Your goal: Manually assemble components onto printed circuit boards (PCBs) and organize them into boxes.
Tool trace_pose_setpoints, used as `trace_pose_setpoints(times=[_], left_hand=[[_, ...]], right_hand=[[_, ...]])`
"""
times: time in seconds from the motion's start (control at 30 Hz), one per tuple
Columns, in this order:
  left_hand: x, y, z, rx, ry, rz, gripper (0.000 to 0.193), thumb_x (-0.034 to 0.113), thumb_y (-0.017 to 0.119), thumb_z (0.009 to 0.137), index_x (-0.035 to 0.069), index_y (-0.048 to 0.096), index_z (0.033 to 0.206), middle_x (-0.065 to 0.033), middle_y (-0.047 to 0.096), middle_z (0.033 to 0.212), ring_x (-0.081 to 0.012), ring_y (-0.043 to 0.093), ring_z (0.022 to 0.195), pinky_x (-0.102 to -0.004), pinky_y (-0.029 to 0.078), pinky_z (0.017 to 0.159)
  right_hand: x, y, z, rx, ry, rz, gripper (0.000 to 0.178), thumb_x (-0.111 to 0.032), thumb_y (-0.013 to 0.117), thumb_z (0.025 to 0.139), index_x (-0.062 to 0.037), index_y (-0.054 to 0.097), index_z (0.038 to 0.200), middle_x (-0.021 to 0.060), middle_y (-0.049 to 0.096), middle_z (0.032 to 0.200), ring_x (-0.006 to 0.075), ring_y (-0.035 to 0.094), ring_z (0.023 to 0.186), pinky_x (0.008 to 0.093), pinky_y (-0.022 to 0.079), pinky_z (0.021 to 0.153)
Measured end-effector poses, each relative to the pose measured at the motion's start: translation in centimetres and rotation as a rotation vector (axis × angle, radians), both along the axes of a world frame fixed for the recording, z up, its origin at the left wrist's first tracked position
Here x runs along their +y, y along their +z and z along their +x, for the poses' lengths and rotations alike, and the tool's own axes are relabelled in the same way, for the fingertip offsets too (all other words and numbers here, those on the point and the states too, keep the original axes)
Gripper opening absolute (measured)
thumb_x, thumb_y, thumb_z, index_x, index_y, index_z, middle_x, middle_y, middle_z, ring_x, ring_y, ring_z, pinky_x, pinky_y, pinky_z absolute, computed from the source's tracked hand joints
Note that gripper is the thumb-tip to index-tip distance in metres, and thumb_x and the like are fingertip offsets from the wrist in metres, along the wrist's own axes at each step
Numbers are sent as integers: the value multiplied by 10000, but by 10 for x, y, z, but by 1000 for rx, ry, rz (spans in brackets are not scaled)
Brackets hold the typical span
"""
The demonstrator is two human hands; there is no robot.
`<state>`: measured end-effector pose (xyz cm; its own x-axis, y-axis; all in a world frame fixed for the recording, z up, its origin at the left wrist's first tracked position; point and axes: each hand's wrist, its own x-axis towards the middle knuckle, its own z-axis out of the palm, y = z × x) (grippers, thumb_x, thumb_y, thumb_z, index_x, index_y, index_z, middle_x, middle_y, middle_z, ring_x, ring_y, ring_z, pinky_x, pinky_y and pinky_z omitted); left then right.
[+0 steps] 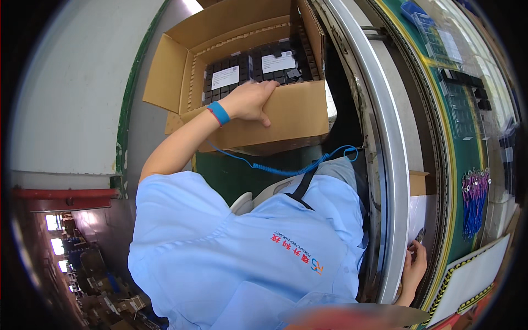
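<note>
My left hand [250, 102], with a blue wrist strap [219, 113], lies over the near edge of an open cardboard box [291, 113]. Its fingers curl over that edge and the thumb presses the outer side. Inside sit two blocks of black parts, each with a white label [225, 78] on top. A small loose grey-black piece [293, 73] rests near the right label. Far off to the right, my right hand [413, 272] is at the conveyor with fingers curled, at a small dark thing [421, 235] I cannot make out, beside a white sheet [421, 214].
A blue coiled cord [286, 171] runs from near the box to the metal rail [385, 121]. On the green bench are clear trays with black parts [465, 99], a bundle of blue and purple wires [473, 203] and a white board [467, 283]. A white panel [77, 82] stands left.
</note>
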<state>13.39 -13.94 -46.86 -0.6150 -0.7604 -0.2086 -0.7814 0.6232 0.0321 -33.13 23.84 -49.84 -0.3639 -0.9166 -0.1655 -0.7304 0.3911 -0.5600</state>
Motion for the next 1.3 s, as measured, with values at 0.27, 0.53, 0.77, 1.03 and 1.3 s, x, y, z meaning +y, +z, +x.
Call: trace_pose_setpoints(times=[0.27, 0.53, 0.77, 1.03, 1.3], left_hand=[[1, -42, 0, 210, 83, -228, 543, 233, 796, 700, 46, 473, 1095, -137, 604, 993, -347, 617, 953, -448, 515, 725], [-25, 12, -33, -250, -44, 173, 904, 425, 810, 693, -57, 345, 1300, -243, 603, 1073, -398, 613, 998, -438, 504, 867], [-150, 20, -41, -23, 384, 592, 1300, 457, 850, 691, 62, -65, 1526, -282, 357, 1450, -348, 647, 961, -417, 606, 620], [-149, -84, -50, 125, 122, 286, 1147, 477, 790, 708, -10, 108, 1491, -358, 206, 1473, -476, 332, 1330, -442, 305, 1125], [-132, -83, -62, 314, 179, 128, 938, 363, 788, 694, 23, 261, 1392, -318, 368, 1345, -478, 426, 1244, -463, 404, 1045]], right_hand=[[-9, -1, 4, 262, 90, 37, 284, 6, 620, 828, -33, 587, 1107, 150, 588, 965, 331, 621, 851, 397, 494, 733], [-1, 0, -8, 262, 71, 1, 259, -21, 628, 829, -44, 599, 1085, 148, 592, 946, 347, 620, 853, 404, 499, 723], [9, 10, -9, 307, -65, 41, 228, -58, 656, 808, -74, 620, 1033, 123, 624, 955, 334, 638, 827, 409, 506, 698], [6, 7, -5, 363, -49, 45, 201, -66, 666, 786, -68, 639, 985, 115, 631, 908, 319, 646, 797, 398, 512, 686], [4, 11, -13, 319, -65, 36, 218, -87, 661, 805, -73, 631, 1021, 113, 634, 953, 338, 636, 830, 410, 512, 703]])
